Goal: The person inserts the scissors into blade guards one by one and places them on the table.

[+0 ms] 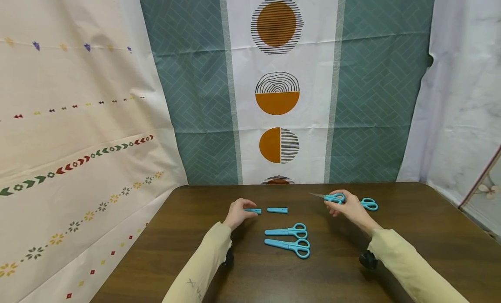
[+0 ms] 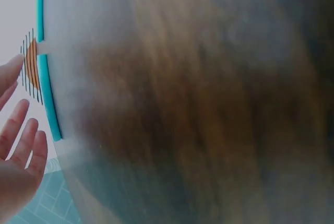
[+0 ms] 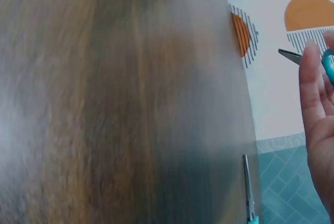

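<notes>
My right hand [image 1: 351, 209] grips a pair of blue-handled scissors [image 1: 333, 198] above the table, its bare blade pointing left. In the right wrist view part of the same blade [image 3: 289, 56] shows beyond the fingers. My left hand [image 1: 237, 212] is over a blue blade cover [image 1: 254, 211] at the far left; in the left wrist view its fingers [image 2: 26, 140] are spread beside that cover [image 2: 49, 98], not closed round it. A second blade cover [image 1: 277, 210] lies just to the right of the first.
Two capped blue scissors, the upper [image 1: 285, 231] and the lower [image 1: 287, 244], lie at mid-table, handles to the right. Other blue scissors [image 1: 369, 204] lie right of my right hand, with a bare blade [image 3: 249, 185]. Patterned cloths hang behind the brown table [image 1: 313, 272].
</notes>
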Demonstrator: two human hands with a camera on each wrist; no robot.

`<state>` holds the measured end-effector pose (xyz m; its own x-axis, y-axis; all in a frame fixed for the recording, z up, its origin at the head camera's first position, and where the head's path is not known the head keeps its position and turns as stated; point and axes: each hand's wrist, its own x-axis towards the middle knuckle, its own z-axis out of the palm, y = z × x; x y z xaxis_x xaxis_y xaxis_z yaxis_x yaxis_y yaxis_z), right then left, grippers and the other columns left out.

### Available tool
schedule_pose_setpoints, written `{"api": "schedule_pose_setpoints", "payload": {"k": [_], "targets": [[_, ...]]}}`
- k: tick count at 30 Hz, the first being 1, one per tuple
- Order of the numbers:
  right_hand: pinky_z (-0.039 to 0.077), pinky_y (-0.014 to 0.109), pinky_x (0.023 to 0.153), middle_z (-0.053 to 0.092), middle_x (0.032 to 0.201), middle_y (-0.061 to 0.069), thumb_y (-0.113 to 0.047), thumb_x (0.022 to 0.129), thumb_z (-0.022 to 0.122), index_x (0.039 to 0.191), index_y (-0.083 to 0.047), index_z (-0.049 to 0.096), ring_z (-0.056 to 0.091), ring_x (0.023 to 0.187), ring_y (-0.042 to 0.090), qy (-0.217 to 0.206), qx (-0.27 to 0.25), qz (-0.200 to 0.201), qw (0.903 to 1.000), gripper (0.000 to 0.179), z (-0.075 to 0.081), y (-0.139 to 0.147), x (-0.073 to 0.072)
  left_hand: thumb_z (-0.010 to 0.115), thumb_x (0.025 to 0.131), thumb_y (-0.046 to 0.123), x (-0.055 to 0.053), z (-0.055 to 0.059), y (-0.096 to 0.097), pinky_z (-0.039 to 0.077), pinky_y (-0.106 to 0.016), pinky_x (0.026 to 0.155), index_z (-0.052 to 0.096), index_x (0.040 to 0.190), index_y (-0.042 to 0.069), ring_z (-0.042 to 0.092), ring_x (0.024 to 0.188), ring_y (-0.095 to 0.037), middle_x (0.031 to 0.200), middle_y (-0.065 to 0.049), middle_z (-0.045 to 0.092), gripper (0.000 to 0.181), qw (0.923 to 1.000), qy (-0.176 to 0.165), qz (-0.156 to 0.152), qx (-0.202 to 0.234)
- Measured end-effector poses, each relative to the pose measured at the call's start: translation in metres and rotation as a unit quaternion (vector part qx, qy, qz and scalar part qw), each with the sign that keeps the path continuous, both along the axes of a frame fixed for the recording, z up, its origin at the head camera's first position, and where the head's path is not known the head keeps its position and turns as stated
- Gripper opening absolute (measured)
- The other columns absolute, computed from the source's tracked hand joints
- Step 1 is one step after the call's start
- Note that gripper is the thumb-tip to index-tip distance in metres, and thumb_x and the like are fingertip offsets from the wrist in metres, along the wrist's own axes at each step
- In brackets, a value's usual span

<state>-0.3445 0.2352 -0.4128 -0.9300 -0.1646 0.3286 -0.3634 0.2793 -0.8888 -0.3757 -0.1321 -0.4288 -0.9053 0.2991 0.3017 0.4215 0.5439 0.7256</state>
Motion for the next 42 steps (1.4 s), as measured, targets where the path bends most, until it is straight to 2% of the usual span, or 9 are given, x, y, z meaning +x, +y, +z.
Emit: {"api": "schedule_pose_setpoints", "payload": {"k": [4, 8, 11, 15, 22, 26, 29, 36, 42], "targets": [[0.05, 0.038, 0.06, 0.058, 0.077, 0.019, -0.019, 0.083, 0.068, 0.116, 0.01, 0.043, 0.057, 0.063, 0.027, -0.023, 0.016, 0.002, 0.9996, 0.05, 0.003, 0.0, 0.0, 0.073, 0.076, 0.006, -0.002, 0.0, -0.002, 0.044, -0.041, 0.078, 0.064, 0.102, -0.002, 0.051, 0.094, -0.033, 0.101, -0.013, 0.054, 0.029, 0.9997, -0.013, 0.014, -0.016], [0.044, 0.034, 0.054, 0.051, 0.067, 0.01, -0.017, 0.085, 0.065, 0.116, 0.011, 0.041, 0.048, 0.055, 0.018, -0.031, 0.021, 0.037, 0.9986, 0.048, 0.007, -0.002, -0.002, 0.073, 0.075, 0.006, -0.004, -0.002, -0.003, 0.043, -0.042, 0.081, 0.063, 0.106, -0.004, 0.05, 0.098, -0.033, 0.106, -0.015, 0.053, 0.034, 0.9988, -0.016, 0.031, -0.035], [0.039, 0.03, 0.048, 0.046, 0.064, 0.005, -0.011, 0.086, 0.063, 0.108, 0.014, 0.044, 0.041, 0.052, 0.014, -0.034, 0.005, 0.076, 0.9965, 0.038, 0.008, -0.004, -0.005, 0.073, 0.076, 0.006, -0.007, -0.004, -0.004, 0.042, -0.042, 0.083, 0.062, 0.107, -0.004, 0.048, 0.102, -0.033, 0.109, -0.016, 0.054, 0.035, 0.998, -0.014, 0.039, -0.048], [0.034, 0.033, 0.044, 0.041, 0.06, 0.0, -0.008, 0.086, 0.062, 0.094, 0.013, 0.048, 0.037, 0.049, 0.011, -0.035, -0.007, 0.1, 0.9943, 0.026, 0.008, -0.005, -0.006, 0.073, 0.075, 0.006, -0.008, -0.003, -0.003, 0.04, -0.043, 0.086, 0.062, 0.107, -0.005, 0.045, 0.106, -0.035, 0.109, -0.017, 0.055, 0.036, 0.9971, -0.009, 0.049, -0.058], [0.033, 0.033, 0.046, 0.036, 0.056, -0.002, -0.01, 0.083, 0.067, 0.093, 0.012, 0.045, 0.035, 0.049, 0.011, -0.049, -0.009, 0.079, 0.9956, 0.033, 0.009, -0.006, -0.003, 0.074, 0.075, 0.005, -0.007, -0.001, -0.002, 0.041, -0.042, 0.084, 0.061, 0.108, -0.006, 0.047, 0.104, -0.035, 0.108, -0.018, 0.055, 0.037, 0.9965, -0.004, 0.047, -0.069], [0.035, 0.027, 0.049, 0.037, 0.061, 0.0, -0.01, 0.083, 0.067, 0.107, 0.014, 0.039, 0.036, 0.053, 0.011, -0.058, -0.012, 0.067, 0.996, 0.043, 0.009, -0.007, 0.0, 0.072, 0.076, 0.005, -0.005, -0.001, 0.0, 0.042, -0.042, 0.084, 0.06, 0.11, -0.006, 0.048, 0.104, -0.035, 0.11, -0.019, 0.055, 0.038, 0.9967, -0.018, 0.044, -0.065], [0.036, 0.025, 0.05, 0.043, 0.068, 0.002, -0.009, 0.085, 0.064, 0.114, 0.013, 0.033, 0.038, 0.056, 0.011, -0.058, -0.017, 0.067, 0.9959, 0.048, 0.008, -0.008, 0.0, 0.072, 0.077, 0.006, -0.005, -0.001, -0.001, 0.041, -0.043, 0.084, 0.059, 0.112, -0.006, 0.048, 0.105, -0.036, 0.111, -0.019, 0.055, 0.039, 0.9962, -0.026, 0.047, -0.069], [0.036, 0.024, 0.047, 0.058, 0.077, 0.023, -0.006, 0.087, 0.061, 0.103, 0.015, 0.044, 0.041, 0.052, 0.011, -0.012, -0.008, 0.089, 0.9959, 0.032, 0.009, -0.01, -0.004, 0.073, 0.076, 0.006, -0.009, -0.005, -0.003, 0.042, -0.042, 0.083, 0.061, 0.11, -0.005, 0.049, 0.105, -0.036, 0.111, -0.019, 0.055, 0.037, 0.9948, -0.024, 0.06, -0.078], [0.039, 0.023, 0.05, 0.061, 0.083, 0.017, -0.006, 0.087, 0.061, 0.113, 0.015, 0.033, 0.046, 0.057, 0.012, -0.026, -0.009, 0.071, 0.9971, 0.044, 0.008, -0.009, -0.003, 0.073, 0.074, 0.003, -0.013, -0.007, -0.001, 0.046, -0.037, 0.077, 0.066, 0.099, -0.003, 0.055, 0.093, -0.03, 0.097, -0.013, 0.06, 0.026, 0.9932, -0.019, 0.072, -0.09]]}}
